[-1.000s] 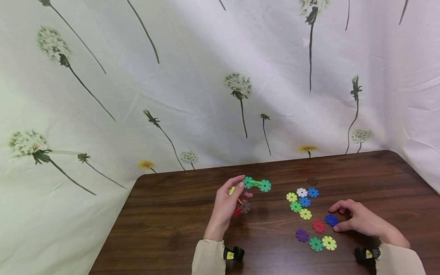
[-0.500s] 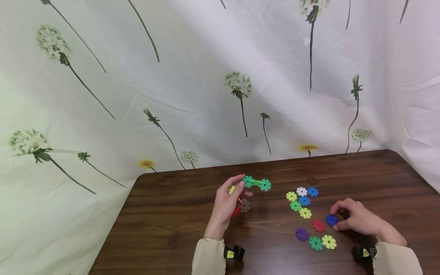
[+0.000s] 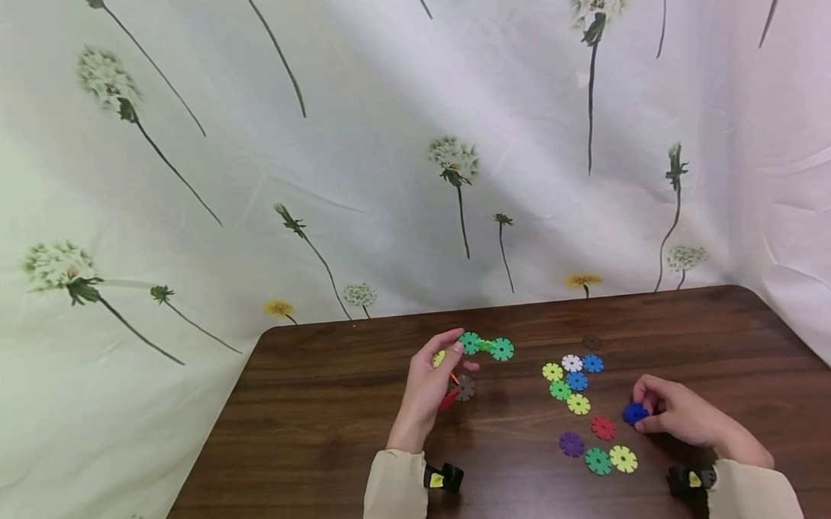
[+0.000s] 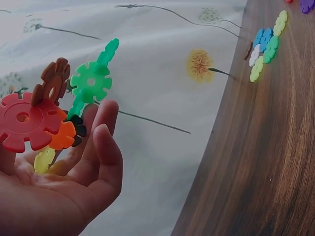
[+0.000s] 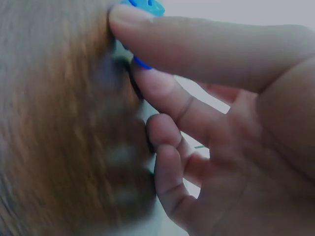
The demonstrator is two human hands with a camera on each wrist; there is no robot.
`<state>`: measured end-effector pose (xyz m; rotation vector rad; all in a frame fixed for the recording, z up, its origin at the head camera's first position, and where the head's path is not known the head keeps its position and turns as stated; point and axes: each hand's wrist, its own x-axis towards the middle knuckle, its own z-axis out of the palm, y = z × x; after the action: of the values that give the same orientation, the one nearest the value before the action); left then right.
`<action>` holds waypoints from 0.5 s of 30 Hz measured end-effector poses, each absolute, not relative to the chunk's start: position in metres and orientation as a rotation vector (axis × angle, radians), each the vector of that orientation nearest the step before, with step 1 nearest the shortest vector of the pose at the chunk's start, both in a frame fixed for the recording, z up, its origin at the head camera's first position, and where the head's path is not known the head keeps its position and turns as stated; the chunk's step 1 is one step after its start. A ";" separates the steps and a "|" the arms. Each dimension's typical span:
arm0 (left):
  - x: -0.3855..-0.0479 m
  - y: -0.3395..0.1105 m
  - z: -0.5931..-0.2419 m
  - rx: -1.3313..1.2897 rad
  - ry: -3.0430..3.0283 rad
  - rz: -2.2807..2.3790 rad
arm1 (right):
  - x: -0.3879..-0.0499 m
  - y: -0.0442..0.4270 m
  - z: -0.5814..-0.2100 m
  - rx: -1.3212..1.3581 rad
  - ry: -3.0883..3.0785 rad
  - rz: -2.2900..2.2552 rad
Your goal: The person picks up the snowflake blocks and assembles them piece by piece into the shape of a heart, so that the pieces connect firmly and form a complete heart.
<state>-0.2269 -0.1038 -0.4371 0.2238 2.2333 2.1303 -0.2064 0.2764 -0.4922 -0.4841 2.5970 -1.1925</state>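
Observation:
My left hand (image 3: 423, 389) holds a linked cluster of notched plastic discs above the table. In the left wrist view the cluster shows a red disc (image 4: 27, 120), a brown disc (image 4: 53, 81), an orange disc (image 4: 63, 135), a black disc, a yellow disc (image 4: 44, 160) and a chain of green discs (image 4: 92, 82). Palm and fingers hide part of it. Over on the right, my right hand (image 3: 685, 416) pinches a dark blue disc (image 3: 634, 414) between thumb and forefinger, at or just above the tabletop. Its thumb covers most of that disc in the right wrist view.
Loose discs lie on the wooden table (image 3: 312, 446) between the hands: a red disc (image 3: 603, 428), a purple disc (image 3: 571, 444), a dark green disc (image 3: 597, 461) and several others. Behind the table's far edge hangs a flowered cloth (image 3: 358, 177).
My right thumb and forefinger have closed together on the dark blue disc, which has shifted slightly right, away from the red one. The left hand stays about where it was.

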 end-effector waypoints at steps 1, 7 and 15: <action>-0.227 -0.104 -0.437 0.223 2.230 2.133 | -0.206 0.277 -0.492 -0.478 2.600 -1.191; -0.228 -0.104 -0.439 0.218 2.205 2.145 | -0.206 0.280 -0.492 -0.449 2.646 -1.152; -0.227 -0.104 -0.438 0.209 2.196 2.155 | -0.207 0.277 -0.484 -0.353 2.723 -1.244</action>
<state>-0.2273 -0.1039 -0.4375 0.2091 2.1961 2.1555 -0.2065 0.2774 -0.4837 -0.3526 2.7227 -1.2435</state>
